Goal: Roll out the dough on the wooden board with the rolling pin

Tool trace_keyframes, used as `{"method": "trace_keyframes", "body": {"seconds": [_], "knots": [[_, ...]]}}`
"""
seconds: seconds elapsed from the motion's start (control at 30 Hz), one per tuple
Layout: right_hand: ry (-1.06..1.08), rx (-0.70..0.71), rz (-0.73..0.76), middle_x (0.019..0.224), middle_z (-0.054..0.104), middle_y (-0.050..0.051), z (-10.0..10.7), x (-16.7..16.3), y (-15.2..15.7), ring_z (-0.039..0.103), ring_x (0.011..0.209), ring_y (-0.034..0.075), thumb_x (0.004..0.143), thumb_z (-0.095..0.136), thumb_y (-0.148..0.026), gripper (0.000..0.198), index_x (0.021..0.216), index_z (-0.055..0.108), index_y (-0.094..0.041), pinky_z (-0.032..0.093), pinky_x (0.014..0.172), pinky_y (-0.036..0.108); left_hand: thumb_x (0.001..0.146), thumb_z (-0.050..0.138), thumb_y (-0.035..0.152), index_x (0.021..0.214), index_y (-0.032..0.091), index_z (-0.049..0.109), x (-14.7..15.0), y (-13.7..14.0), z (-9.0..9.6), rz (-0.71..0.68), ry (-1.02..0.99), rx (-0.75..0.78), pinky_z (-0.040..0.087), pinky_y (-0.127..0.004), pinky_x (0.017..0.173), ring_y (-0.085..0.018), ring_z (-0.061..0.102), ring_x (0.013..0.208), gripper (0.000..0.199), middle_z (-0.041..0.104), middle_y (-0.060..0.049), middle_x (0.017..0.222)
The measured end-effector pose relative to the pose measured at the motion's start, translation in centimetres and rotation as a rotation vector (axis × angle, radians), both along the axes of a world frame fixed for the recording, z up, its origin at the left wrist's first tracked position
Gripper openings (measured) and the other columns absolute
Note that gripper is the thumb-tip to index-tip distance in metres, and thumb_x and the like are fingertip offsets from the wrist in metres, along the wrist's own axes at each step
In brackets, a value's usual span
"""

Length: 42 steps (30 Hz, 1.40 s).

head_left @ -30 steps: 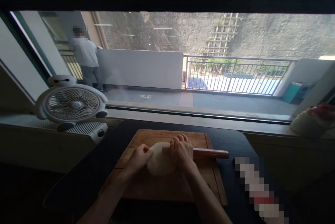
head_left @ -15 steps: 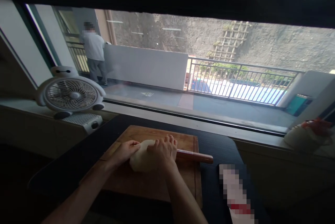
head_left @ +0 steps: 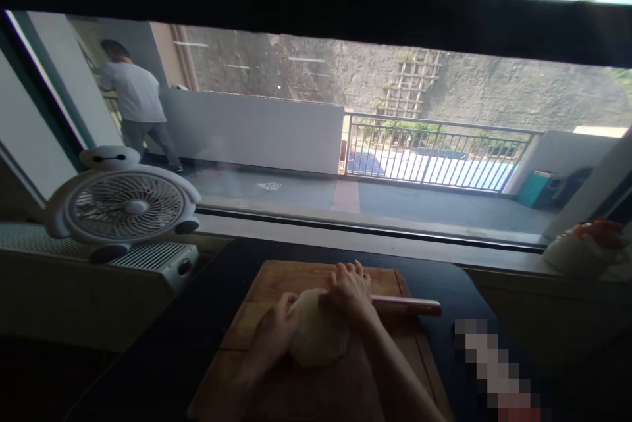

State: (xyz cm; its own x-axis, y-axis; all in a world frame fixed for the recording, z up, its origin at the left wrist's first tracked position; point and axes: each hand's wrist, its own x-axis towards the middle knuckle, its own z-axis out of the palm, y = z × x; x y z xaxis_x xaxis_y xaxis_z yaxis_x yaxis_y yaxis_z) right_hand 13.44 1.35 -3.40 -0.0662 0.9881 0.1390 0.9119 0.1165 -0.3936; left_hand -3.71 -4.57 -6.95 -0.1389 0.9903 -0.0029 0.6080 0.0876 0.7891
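A flat round of pale dough [head_left: 320, 338] lies on a wooden cutting board [head_left: 284, 272]. At the dough's left edge is my left hand [head_left: 280, 324], its fingers closed on the rim. My right hand [head_left: 349, 289] wraps over a brown rolling pin [head_left: 407, 305] at the dough's upper right. The pin's right end sticks out past the board's edge. Its other end is hidden under my right hand.
The board rests on a dark table [head_left: 237, 261] by a window. A white fan [head_left: 135, 205] stands at the left, and a pixelated item [head_left: 494, 359] lies right of the board. A white bag [head_left: 575, 251] sits on the sill. Outside, a person [head_left: 135, 96] is walking.
The view has shifted, so board and hands appear lower and farther right. More of the dough now shows below the pin. The person outside has gone from standing to striding.
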Motion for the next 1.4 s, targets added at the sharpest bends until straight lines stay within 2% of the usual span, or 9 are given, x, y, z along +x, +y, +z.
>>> {"method": "trace_keyframes", "body": {"seconds": [0.1, 0.3, 0.53, 0.77, 0.87, 1.0, 1.23, 1.3, 1.4], "knots": [[-0.050, 0.023, 0.016, 0.132, 0.047, 0.011, 0.2, -0.4, -0.1, 0.023, 0.132, 0.027, 0.091, 0.030, -0.039, 0.042, 0.123, 0.051, -0.020, 0.021, 0.102, 0.046, 0.080, 0.044, 0.039, 0.103, 0.020, 0.055, -0.2, -0.4, 0.1, -0.020, -0.091, -0.010, 0.042, -0.027, 0.070, -0.020, 0.062, 0.083, 0.031, 0.066, -0.007, 0.092], [-0.124, 0.201, 0.145, 0.137, 0.042, -0.001, -2.0, 0.4, -7.4, 0.018, 0.135, 0.020, 0.093, 0.026, -0.043, 0.041, 0.127, 0.046, -0.032, 0.016, 0.107, 0.039, 0.077, 0.047, 0.041, 0.108, 0.014, 0.057, -0.8, -0.4, 1.7, -0.076, -0.363, -0.110, 0.046, -0.028, 0.066, -0.022, 0.063, 0.078, 0.043, 0.069, -0.010, 0.090], [-0.116, -0.041, 0.031, 0.137, 0.041, 0.008, 0.4, -0.9, 0.0, 0.021, 0.133, 0.026, 0.093, 0.024, -0.041, 0.043, 0.118, 0.055, -0.025, 0.020, 0.103, 0.048, 0.073, 0.051, 0.040, 0.106, 0.014, 0.058, -0.8, -0.8, 2.4, -0.095, -0.418, -0.122, 0.047, -0.029, 0.066, -0.022, 0.064, 0.076, 0.042, 0.070, -0.009, 0.085], [-0.120, 0.163, 0.101, 0.139, 0.040, 0.002, -1.7, 0.1, -6.9, 0.015, 0.135, 0.021, 0.094, 0.024, -0.040, 0.043, 0.128, 0.047, -0.026, 0.013, 0.108, 0.039, 0.074, 0.049, 0.037, 0.108, 0.013, 0.055, -0.9, -0.1, 0.7, -0.132, -0.402, -0.101, 0.047, -0.029, 0.071, -0.022, 0.064, 0.082, 0.042, 0.068, -0.011, 0.099], [-0.115, 0.157, 0.076, 0.139, 0.040, 0.003, -0.9, -0.1, -4.7, 0.015, 0.135, 0.022, 0.094, 0.022, -0.041, 0.043, 0.123, 0.051, -0.027, 0.012, 0.107, 0.043, 0.073, 0.050, 0.039, 0.108, 0.014, 0.057, -0.7, -0.1, 1.2, -0.078, -0.360, -0.127, 0.048, -0.029, 0.068, -0.022, 0.064, 0.079, 0.044, 0.069, -0.010, 0.091], [-0.081, -0.041, 0.044, 0.134, 0.045, 0.009, 0.9, -0.4, 0.7, 0.024, 0.132, 0.027, 0.093, 0.024, -0.043, 0.043, 0.114, 0.057, -0.023, 0.022, 0.101, 0.049, 0.072, 0.051, 0.041, 0.108, 0.014, 0.057, -0.6, -0.3, 1.5, -0.092, -0.356, -0.159, 0.049, -0.029, 0.067, -0.024, 0.064, 0.081, 0.045, 0.070, -0.009, 0.091], [-0.091, 0.196, 0.117, 0.140, 0.038, 0.004, -1.3, -0.3, -6.1, 0.010, 0.136, 0.022, 0.094, 0.021, -0.040, 0.045, 0.129, 0.044, -0.023, 0.008, 0.109, 0.042, 0.074, 0.050, 0.041, 0.113, 0.013, 0.053, -0.8, -0.1, 0.6, -0.131, -0.413, -0.162, 0.048, -0.028, 0.068, -0.022, 0.064, 0.082, 0.047, 0.069, -0.008, 0.093], [-0.085, 0.205, 0.096, 0.140, 0.038, 0.005, -1.3, -0.4, -5.6, 0.010, 0.136, 0.022, 0.094, 0.020, -0.041, 0.046, 0.128, 0.046, -0.022, 0.008, 0.108, 0.042, 0.075, 0.049, 0.041, 0.110, 0.013, 0.055, -0.9, -0.1, 1.0, -0.133, -0.418, -0.181, 0.048, -0.029, 0.068, -0.022, 0.064, 0.080, 0.045, 0.069, -0.008, 0.090], [-0.059, 0.108, 0.063, 0.135, 0.043, 0.009, -0.3, -0.6, -0.9, 0.017, 0.134, 0.024, 0.095, 0.018, -0.040, 0.047, 0.113, 0.056, -0.022, 0.015, 0.104, 0.047, 0.075, 0.050, 0.041, 0.100, 0.014, 0.058, -1.1, 0.6, 2.0, -0.158, -0.389, -0.179, 0.047, -0.028, 0.070, -0.021, 0.063, 0.083, 0.038, 0.068, -0.008, 0.089]]}}
